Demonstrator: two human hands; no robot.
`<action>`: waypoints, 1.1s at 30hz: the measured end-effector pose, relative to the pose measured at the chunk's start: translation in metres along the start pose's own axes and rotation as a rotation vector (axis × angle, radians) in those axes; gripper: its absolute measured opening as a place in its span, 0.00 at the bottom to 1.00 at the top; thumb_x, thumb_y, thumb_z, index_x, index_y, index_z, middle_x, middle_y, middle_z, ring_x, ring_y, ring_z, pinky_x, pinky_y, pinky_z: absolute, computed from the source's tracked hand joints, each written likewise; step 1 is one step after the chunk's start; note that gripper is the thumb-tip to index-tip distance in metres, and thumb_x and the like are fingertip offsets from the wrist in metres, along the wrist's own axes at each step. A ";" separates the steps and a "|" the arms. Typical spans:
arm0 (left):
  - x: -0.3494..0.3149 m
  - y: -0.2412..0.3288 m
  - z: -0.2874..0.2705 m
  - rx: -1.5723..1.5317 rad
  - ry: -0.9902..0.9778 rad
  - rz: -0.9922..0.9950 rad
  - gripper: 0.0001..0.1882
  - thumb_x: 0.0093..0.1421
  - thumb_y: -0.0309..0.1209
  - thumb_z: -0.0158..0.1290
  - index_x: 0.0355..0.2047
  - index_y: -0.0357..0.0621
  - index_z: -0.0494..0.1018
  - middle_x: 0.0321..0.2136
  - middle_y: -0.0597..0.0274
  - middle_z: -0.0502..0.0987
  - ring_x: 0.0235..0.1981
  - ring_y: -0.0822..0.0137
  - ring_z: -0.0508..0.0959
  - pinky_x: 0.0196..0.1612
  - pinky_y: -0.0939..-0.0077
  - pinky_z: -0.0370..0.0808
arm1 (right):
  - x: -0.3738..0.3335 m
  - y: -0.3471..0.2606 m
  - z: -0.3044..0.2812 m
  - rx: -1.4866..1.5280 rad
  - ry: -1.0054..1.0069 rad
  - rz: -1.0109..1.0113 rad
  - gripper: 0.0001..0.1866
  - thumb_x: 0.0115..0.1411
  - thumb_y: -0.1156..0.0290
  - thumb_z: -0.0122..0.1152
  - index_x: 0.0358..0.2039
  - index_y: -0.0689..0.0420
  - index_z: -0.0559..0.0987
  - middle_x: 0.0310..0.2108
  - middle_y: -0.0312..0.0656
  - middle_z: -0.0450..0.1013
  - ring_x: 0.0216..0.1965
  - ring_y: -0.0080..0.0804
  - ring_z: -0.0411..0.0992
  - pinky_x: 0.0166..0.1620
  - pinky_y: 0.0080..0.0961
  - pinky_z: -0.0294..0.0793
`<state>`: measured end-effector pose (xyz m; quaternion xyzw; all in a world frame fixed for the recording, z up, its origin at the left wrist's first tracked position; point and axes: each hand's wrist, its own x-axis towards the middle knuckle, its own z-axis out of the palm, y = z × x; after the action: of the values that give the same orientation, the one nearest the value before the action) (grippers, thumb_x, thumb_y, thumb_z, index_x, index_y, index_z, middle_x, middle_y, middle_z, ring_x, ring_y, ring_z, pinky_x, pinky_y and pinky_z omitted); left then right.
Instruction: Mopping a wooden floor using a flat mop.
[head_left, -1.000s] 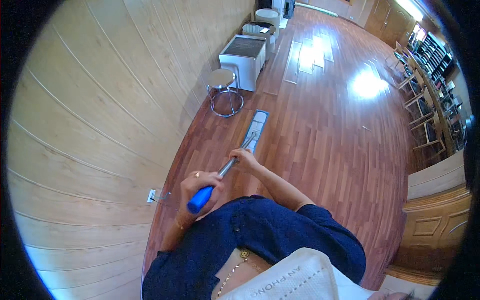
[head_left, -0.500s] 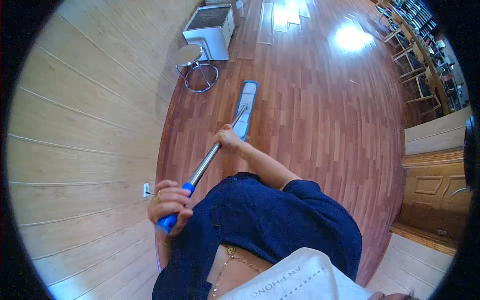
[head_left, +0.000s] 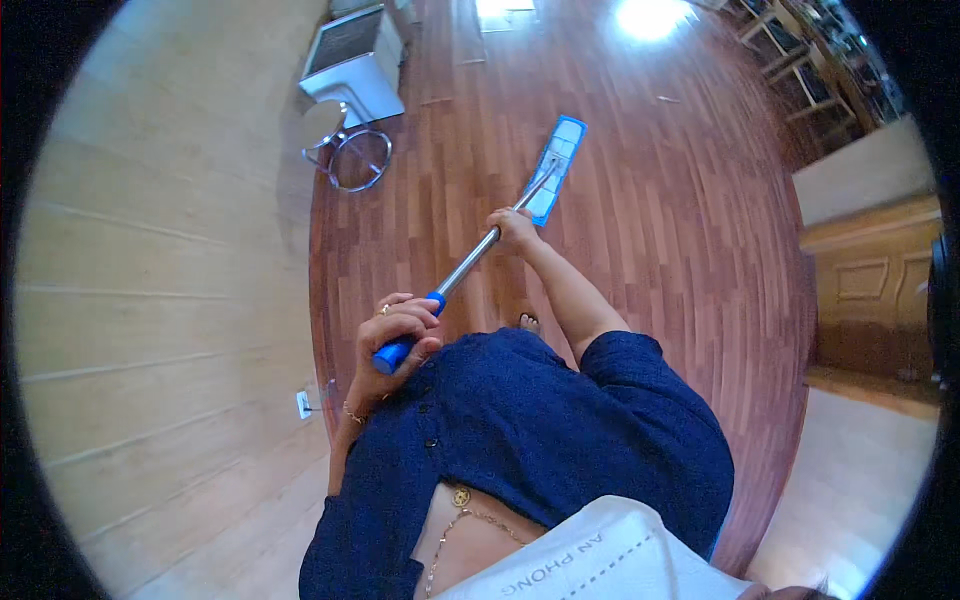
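Note:
A flat mop [head_left: 466, 266] with a metal pole slants away from me across the wood floor. My left hand [head_left: 398, 330], with a ring and a bracelet, is wrapped round its blue end grip. Farther down the pole, close above the head, my right hand [head_left: 515, 230] grips the metal with its arm stretched out. The long mop head [head_left: 556, 172] has a blue border and a pale top, and it rests on the floor beyond my right hand. Part of one sandalled foot [head_left: 529, 322] shows under my dark blue clothing.
On the left a round stool [head_left: 360, 160] stands by a white boxy unit [head_left: 365, 80] along the pale panelled wall [head_left: 150, 300]. A wall socket [head_left: 304, 404] sits low there. To the right are a wooden door [head_left: 870, 290] and chairs [head_left: 805, 90] beside a long table.
Both hands and the mop have moved right, and the mop head now lies farther from the stool. The view has shifted, and a foot has come into sight.

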<state>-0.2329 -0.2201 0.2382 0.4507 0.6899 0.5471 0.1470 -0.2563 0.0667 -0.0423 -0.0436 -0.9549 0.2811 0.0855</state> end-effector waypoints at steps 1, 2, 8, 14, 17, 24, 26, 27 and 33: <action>0.006 0.006 -0.001 -0.025 -0.023 0.015 0.08 0.50 0.30 0.64 0.25 0.44 0.75 0.30 0.60 0.80 0.45 0.59 0.79 0.56 0.59 0.61 | -0.014 -0.007 -0.018 0.005 0.111 0.005 0.13 0.43 0.57 0.66 0.16 0.47 0.73 0.22 0.36 0.72 0.32 0.39 0.73 0.33 0.43 0.63; 0.014 0.012 -0.002 -0.037 -0.064 0.033 0.08 0.50 0.30 0.64 0.25 0.44 0.75 0.30 0.60 0.80 0.45 0.59 0.79 0.56 0.59 0.61 | -0.026 -0.008 -0.030 0.012 0.230 0.017 0.16 0.47 0.57 0.64 0.14 0.52 0.70 0.19 0.41 0.70 0.28 0.43 0.72 0.31 0.43 0.64; 0.061 0.028 -0.010 -0.109 -0.482 0.182 0.11 0.47 0.31 0.66 0.22 0.48 0.72 0.27 0.64 0.80 0.42 0.62 0.80 0.55 0.60 0.63 | -0.106 -0.022 -0.059 -0.011 0.447 0.338 0.14 0.49 0.56 0.64 0.17 0.50 0.75 0.23 0.37 0.74 0.32 0.41 0.72 0.35 0.43 0.63; 0.096 0.046 -0.013 -0.216 -0.760 0.347 0.13 0.44 0.31 0.68 0.21 0.50 0.72 0.25 0.67 0.79 0.39 0.63 0.81 0.54 0.60 0.66 | -0.173 -0.063 -0.061 -0.073 0.660 0.513 0.16 0.46 0.57 0.66 0.14 0.51 0.72 0.18 0.40 0.70 0.26 0.44 0.71 0.29 0.45 0.64; 0.112 0.046 -0.014 -0.295 -0.868 0.405 0.13 0.44 0.31 0.68 0.21 0.50 0.72 0.25 0.68 0.79 0.39 0.63 0.82 0.52 0.61 0.67 | -0.192 -0.097 -0.072 -0.109 0.774 0.530 0.15 0.45 0.65 0.67 0.13 0.54 0.69 0.16 0.42 0.68 0.22 0.46 0.70 0.28 0.42 0.65; 0.117 0.052 -0.008 -0.392 -1.078 0.400 0.10 0.47 0.30 0.67 0.24 0.49 0.74 0.27 0.66 0.79 0.39 0.64 0.81 0.50 0.62 0.67 | -0.243 -0.134 -0.052 -0.101 0.883 0.630 0.17 0.45 0.69 0.66 0.13 0.55 0.65 0.15 0.43 0.64 0.21 0.46 0.66 0.27 0.41 0.62; 0.105 0.061 -0.013 -0.370 -1.113 0.393 0.10 0.48 0.30 0.66 0.25 0.48 0.74 0.28 0.65 0.79 0.40 0.63 0.80 0.50 0.62 0.67 | -0.258 -0.138 -0.033 -0.061 0.907 0.629 0.17 0.45 0.69 0.66 0.13 0.55 0.64 0.15 0.44 0.63 0.21 0.47 0.66 0.27 0.40 0.61; 0.099 0.064 -0.015 -0.354 -1.156 0.389 0.09 0.49 0.30 0.65 0.26 0.48 0.74 0.30 0.64 0.79 0.41 0.63 0.80 0.50 0.62 0.67 | -0.263 -0.144 -0.030 -0.050 0.909 0.619 0.18 0.45 0.69 0.66 0.12 0.55 0.64 0.14 0.45 0.63 0.21 0.48 0.65 0.26 0.41 0.60; 0.073 0.065 -0.034 -0.298 -1.156 0.370 0.09 0.50 0.30 0.65 0.27 0.47 0.74 0.32 0.65 0.78 0.44 0.61 0.79 0.50 0.61 0.67 | -0.266 -0.152 -0.017 -0.114 0.902 0.569 0.15 0.44 0.72 0.64 0.12 0.52 0.65 0.13 0.42 0.64 0.19 0.44 0.67 0.27 0.41 0.62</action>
<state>-0.2668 -0.1841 0.3287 0.7606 0.3252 0.3215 0.4608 0.0024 -0.0864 0.0177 -0.4216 -0.7876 0.1943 0.4053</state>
